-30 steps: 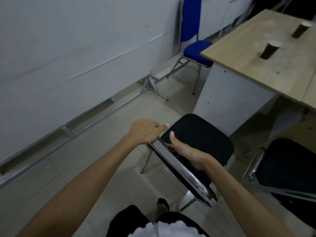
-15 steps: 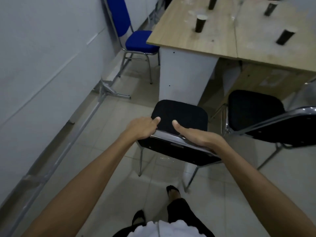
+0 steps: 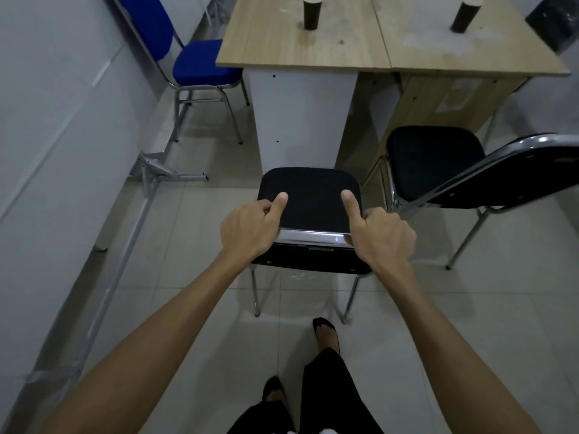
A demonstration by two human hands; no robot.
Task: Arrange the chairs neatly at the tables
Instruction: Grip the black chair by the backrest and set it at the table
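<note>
My only view is the head camera, looking steeply down and forward over the black chair (image 3: pixel 310 202), close beneath it, toward the table (image 3: pixel 313 45) beyond.

Both forearms are bare from the lower frame edge to the wrist; no sleeve, watch, bracelet or ring is visible on either. The left hand (image 3: pixel 250 227) and the right hand (image 3: pixel 380 233) are ungloved, with short, unpainted nails showing on the thumbs. Lower body: black trousers (image 3: pixel 326 386) with loose-cut legs ending above the ankle. Footwear: black low-cut flat shoes (image 3: pixel 322 324) with pointed toes, leaving the top of each foot uncovered. A small area of white garment (image 3: pixel 326 431) shows at the bottom edge of the frame, between the trouser legs; its type cannot be determined.
</note>
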